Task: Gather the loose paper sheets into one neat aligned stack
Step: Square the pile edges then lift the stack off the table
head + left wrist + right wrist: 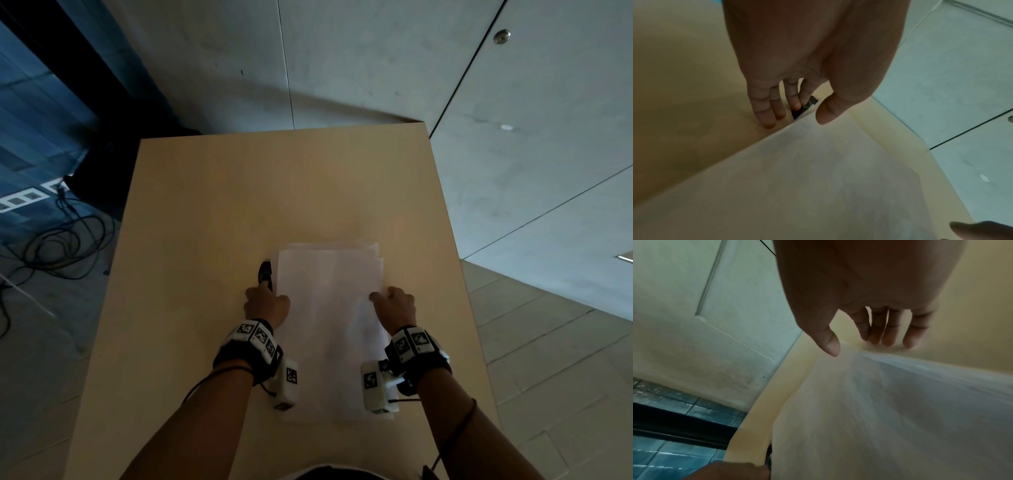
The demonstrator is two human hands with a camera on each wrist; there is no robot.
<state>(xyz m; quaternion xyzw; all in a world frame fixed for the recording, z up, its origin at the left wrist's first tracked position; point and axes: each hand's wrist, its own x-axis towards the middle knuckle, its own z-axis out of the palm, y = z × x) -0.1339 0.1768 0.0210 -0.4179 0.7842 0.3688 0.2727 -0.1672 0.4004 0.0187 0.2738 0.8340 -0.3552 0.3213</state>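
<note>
White paper sheets lie in a rough pile on the pale wooden table, between the person's two hands, far corners fanned out unevenly. The left hand sits at the pile's left edge, fingers extended down to the tabletop, thumb above the paper, beside a small dark object. The right hand rests at the right edge, fingers relaxed, gripping nothing.

The paper sheets lie on the table — hands either side, dark object just left.
</note>
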